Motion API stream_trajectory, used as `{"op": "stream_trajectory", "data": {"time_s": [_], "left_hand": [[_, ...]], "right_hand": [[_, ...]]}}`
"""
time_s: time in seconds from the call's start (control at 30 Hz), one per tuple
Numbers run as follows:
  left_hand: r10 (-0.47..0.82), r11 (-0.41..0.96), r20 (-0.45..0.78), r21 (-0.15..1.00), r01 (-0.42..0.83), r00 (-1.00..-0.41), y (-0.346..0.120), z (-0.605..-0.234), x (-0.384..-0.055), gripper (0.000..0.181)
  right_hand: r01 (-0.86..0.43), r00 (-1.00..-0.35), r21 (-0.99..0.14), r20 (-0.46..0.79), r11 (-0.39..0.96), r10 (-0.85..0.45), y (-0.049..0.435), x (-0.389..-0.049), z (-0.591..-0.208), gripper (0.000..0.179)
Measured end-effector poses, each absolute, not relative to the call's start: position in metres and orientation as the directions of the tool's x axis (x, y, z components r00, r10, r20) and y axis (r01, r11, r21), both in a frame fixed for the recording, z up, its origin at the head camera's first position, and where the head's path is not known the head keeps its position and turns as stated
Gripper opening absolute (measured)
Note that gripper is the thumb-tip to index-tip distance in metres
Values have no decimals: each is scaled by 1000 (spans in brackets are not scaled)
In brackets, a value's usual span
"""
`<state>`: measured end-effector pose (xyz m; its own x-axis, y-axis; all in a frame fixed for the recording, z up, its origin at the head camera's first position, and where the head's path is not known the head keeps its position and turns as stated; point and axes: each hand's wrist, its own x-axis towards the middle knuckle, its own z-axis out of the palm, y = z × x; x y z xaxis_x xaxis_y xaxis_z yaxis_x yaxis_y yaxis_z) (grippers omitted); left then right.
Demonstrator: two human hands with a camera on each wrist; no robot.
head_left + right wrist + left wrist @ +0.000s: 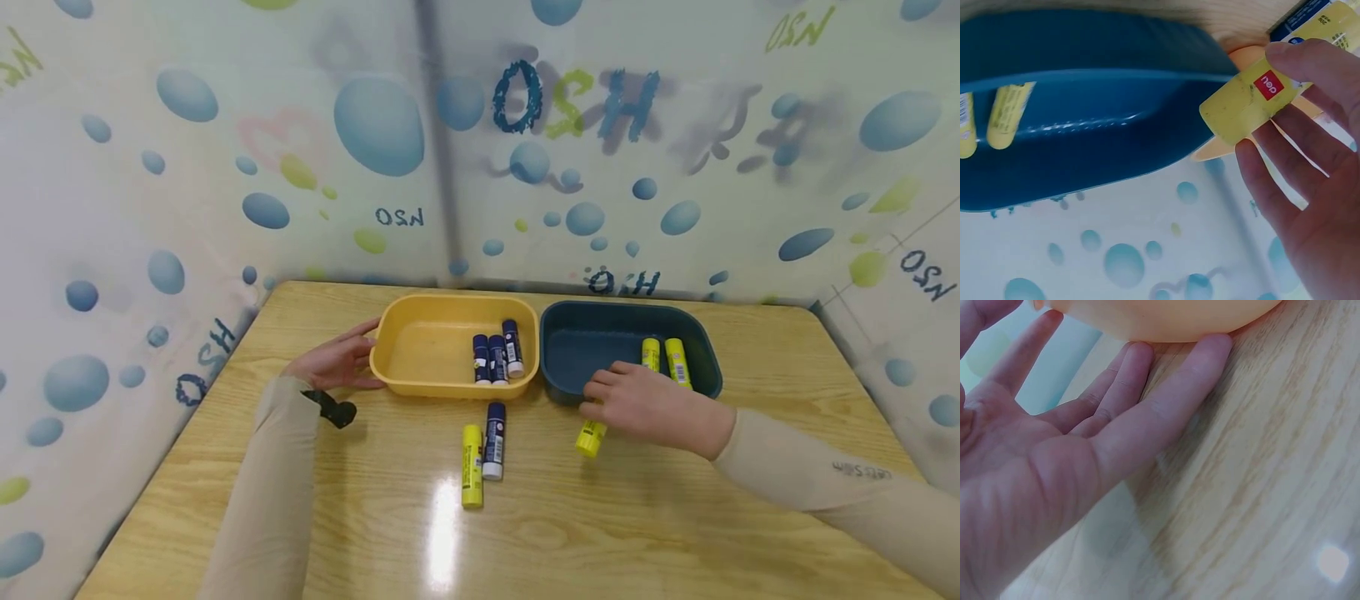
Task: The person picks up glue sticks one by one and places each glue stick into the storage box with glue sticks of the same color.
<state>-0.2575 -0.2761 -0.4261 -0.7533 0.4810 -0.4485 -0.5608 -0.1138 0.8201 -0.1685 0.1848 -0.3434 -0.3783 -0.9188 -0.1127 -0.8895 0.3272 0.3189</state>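
My right hand [648,407] pinches a yellow glue stick [1244,103] between thumb and fingers at the near rim of the dark blue bin [592,314]. Two more yellow glue sticks [677,362] lean inside that bin on its right side. With fingers extended, my left hand [337,360] touches the left wall of the yellow-orange bin [420,387]; the left wrist view shows its fingertips against the bin's outer wall. Three dark blue glue sticks [498,360] lie in the right part of that bin.
On the wooden table [360,517], in front of the bins, a yellow glue stick [472,467] and a dark blue glue stick [494,442] lie side by side. The bins stand next to each other near the back edge, before a patterned wall covering [480,192].
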Motion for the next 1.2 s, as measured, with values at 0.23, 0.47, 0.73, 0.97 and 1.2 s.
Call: {"op": "stream_trajectory", "data": {"time_s": [0.23,0.47,0.73,0.97,1.2], "left_hand": [[469,-112,-443,828,-550,-764,-278,-433,-265,58],[471,-118,-440,827,-549,-765,-277,-432,-266,58],[478,-95,-438,836,-541,-761,-280,-435,-266,57],[471,-94,-446,832,-546,-761,-283,-438,-266,57],[486,-64,-442,843,-535,-754,-281,-440,-263,57]], "right_hand": [[-895,-411,227,-80,384,-908,196,-185,-340,25],[-883,-409,261,-17,391,-912,207,-200,-338,23],[-851,-485,252,-36,461,-874,224,-222,-340,22],[-808,-581,200,-115,554,-806,234,-239,-349,23],[-808,-587,202,-201,554,-784,237,-249,-365,22]]}}
